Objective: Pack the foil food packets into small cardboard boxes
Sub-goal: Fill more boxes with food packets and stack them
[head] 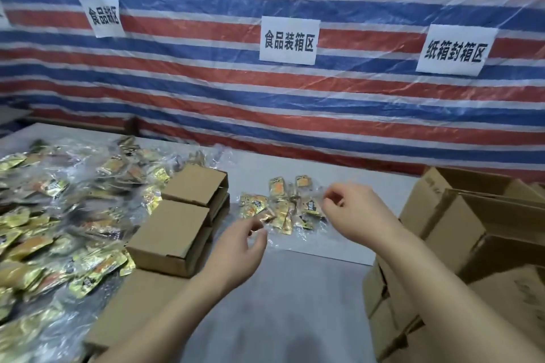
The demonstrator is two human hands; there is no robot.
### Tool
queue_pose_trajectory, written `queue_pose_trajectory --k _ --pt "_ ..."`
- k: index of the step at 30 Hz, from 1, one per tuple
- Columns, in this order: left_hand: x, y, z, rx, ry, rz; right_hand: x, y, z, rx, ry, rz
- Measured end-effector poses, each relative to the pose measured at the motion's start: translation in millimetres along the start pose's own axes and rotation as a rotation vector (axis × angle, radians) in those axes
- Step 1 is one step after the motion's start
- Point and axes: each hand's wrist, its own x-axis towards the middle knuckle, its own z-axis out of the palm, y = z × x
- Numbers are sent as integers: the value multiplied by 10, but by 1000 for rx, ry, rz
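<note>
Small boxes (188, 203): closed cardboard ones stacked left of centre on the table (265, 303); contents hidden.
Packets (280, 206): a small heap mid-table in clear film; a big pile (59, 215) at the left edge.
Left hand (236, 250): fingers curled, touching the film; grip unclear.
Right hand (354, 209): pinching film above the heap.
Large boxes (472, 230): crowd the right edge.

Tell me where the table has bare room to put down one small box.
Bare table lies between the forearms, bordered by the small boxes on the left and stacked cartons on the right. The left side is crowded with the packet heap; loose packets fill the middle.
</note>
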Motion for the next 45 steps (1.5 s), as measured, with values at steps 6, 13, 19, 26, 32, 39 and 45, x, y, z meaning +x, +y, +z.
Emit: queue_pose_trajectory --k 6,13,19,26,32,39,45 --pt "444 -1327 -303 418 6 -290 306 -64 923 29 -172 -2" --pt "518 -2273 -70 692 -197 -477 450 -241 1622 59 -381 -9" --pt "477 -2436 109 823 -143 -494 505 -256 1850 54 -456 -22" --pt "535 -2005 -279 783 -109 -436 616 -331 1835 76 -481 -47" --pt "574 -1275 -760 405 170 -194 841 -405 1470 221 -271 -122" --pt "703 -505 -541 92 -44 -74 773 -73 1011 233 -156 -26" --pt "789 -302 72 76 -341 -34 451 623 876 -46 -251 74"
